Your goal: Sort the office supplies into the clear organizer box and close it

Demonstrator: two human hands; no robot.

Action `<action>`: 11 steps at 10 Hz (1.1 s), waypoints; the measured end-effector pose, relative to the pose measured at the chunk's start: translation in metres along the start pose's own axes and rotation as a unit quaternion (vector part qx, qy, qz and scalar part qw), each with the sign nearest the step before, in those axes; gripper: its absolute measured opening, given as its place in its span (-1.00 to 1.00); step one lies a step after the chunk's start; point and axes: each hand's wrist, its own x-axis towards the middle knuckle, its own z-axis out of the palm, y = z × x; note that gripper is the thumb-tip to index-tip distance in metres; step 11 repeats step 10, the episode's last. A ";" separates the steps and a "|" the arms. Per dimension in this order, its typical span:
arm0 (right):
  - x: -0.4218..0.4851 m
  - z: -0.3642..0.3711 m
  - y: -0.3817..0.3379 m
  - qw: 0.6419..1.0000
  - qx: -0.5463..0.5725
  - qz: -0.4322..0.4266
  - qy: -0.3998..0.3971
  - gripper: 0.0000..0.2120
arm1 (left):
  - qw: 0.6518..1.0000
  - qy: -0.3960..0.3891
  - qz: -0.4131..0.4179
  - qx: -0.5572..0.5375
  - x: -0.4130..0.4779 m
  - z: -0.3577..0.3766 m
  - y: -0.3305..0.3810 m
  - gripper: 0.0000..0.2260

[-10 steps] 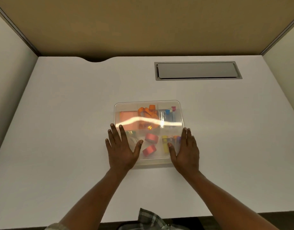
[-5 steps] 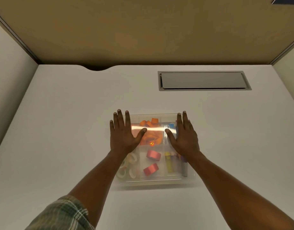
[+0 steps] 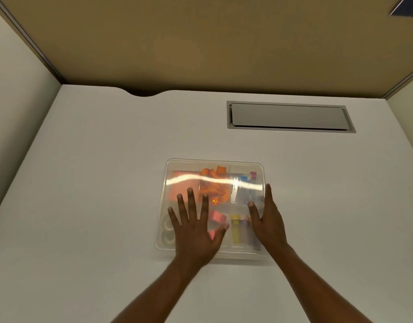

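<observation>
The clear organizer box (image 3: 177, 164) lies in the middle of the white desk with its transparent lid down over the compartments. Through the lid I see orange clips (image 3: 214, 183), a pink pad (image 3: 179, 183), pink tape rolls (image 3: 217, 216), clear tape rolls (image 3: 167, 229), a yellow marker (image 3: 235, 229) and metal clips (image 3: 234, 190). My left hand (image 3: 195, 231) lies flat, fingers spread, on the lid's front left half. My right hand (image 3: 268, 220) rests flat along the lid's right edge, thumb on the lid. Neither hand holds anything.
A grey recessed cable hatch (image 3: 288, 116) sits in the desk at the back right. A dark cut-out (image 3: 142, 93) notches the desk's far edge. Partition walls enclose the desk at the back and on both sides.
Both hands slid from the box's front edge up to its far half, then back toward me; now they rest on the front half of the lid.
</observation>
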 end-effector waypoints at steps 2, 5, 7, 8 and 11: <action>0.001 0.029 -0.034 1.000 0.003 0.004 -0.023 -0.28 | 0.999 -0.015 -0.023 0.025 -0.005 -0.015 -0.035 -0.19; -0.001 0.119 -0.142 0.995 -0.011 -0.026 -0.097 -0.20 | 0.996 -0.026 -0.048 0.075 0.006 -0.054 -0.179 -0.20; -0.009 0.152 -0.181 0.991 -0.029 -0.026 -0.126 -0.19 | 0.994 -0.043 -0.057 0.088 0.008 -0.072 -0.231 -0.20; -0.010 0.157 -0.189 0.990 -0.039 -0.020 -0.136 -0.19 | 0.994 -0.044 -0.054 0.089 0.008 -0.074 -0.238 -0.20; -0.004 0.132 -0.174 0.981 -0.077 -0.060 -0.166 -0.22 | 0.995 -0.046 -0.068 0.050 0.010 -0.077 -0.230 -0.20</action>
